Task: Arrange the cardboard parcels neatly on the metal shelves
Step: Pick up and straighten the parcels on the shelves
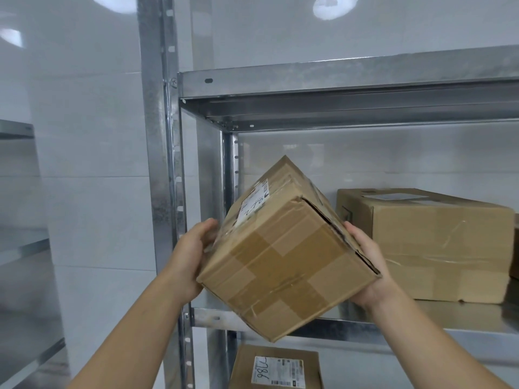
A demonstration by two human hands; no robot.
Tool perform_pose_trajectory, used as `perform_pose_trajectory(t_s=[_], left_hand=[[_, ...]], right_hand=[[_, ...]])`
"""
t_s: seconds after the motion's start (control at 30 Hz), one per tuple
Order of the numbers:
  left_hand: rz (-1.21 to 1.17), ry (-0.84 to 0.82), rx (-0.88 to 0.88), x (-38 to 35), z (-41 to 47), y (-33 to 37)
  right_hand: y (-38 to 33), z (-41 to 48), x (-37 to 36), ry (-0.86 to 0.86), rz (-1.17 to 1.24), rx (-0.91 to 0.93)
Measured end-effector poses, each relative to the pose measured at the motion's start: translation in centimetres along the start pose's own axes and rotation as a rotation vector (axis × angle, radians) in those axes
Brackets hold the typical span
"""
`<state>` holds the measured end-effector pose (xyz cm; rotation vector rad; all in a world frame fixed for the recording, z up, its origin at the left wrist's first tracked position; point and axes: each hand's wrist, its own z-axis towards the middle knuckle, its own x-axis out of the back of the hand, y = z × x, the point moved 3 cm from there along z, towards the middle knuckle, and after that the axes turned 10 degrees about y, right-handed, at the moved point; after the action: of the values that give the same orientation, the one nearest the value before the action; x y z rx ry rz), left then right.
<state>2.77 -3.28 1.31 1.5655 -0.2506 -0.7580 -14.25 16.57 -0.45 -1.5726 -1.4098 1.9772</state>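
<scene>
- Place: a storeroom for parcels.
- Galvanised metal shelving (pixel 337 77) bolted to a slotted upright (pixel 157 164); second metal rack (pixel 16 130) at the left edge.
- Taped cardboard parcels: large parcel (pixel 438 242) on the middle shelf, labelled parcel (pixel 276 369) on the shelf below, tilted parcel (pixel 280 262) in front.
- Printed shipping labels; handwritten numbers on two.
- Glossy white tiled wall (pixel 92 192).

metal shelf (pixel 463 318), large parcel (pixel 438 242) on it
</scene>
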Motion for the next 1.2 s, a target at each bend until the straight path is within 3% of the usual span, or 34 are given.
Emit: perform_pose_trajectory(t_s=[0.2,0.47,0.73,0.9,1.07,1.13,1.2], left_hand=[[0.042,-0.032,0.142,-0.1,-0.4,0.0],[0.122,0.0,0.189,-1.2,0.0,1.8],[0.23,-0.035,0.185,-2.5,2.1,2.5],[0.297,-0.059,0.17,-2.7,3.2,2.1],[0.459,-0.094,0.148,-3.0,4.3,2.4],[0.527,-0.098,0.144,-3.4,4.7,2.9],[0.587,-0.112,0.157,-3.9,5.1,3.4]], right_hand=[[1.4,1.1,1.2,0.038,-0.052,-0.044],[0.4,2.0,1.7,0.198,-0.463,0.141],[0.7,2.5,1.7,0.197,-0.703,0.069],[0.9,2.6,2.0,0.191,-0.749,0.028],[-1.2,3.8,1.3,0.212,-0.761,0.099],[-2.8,4.5,0.1,0.18,-0.677,0.061],[-4.1,4.8,-1.4,0.131,-0.742,-0.005]])
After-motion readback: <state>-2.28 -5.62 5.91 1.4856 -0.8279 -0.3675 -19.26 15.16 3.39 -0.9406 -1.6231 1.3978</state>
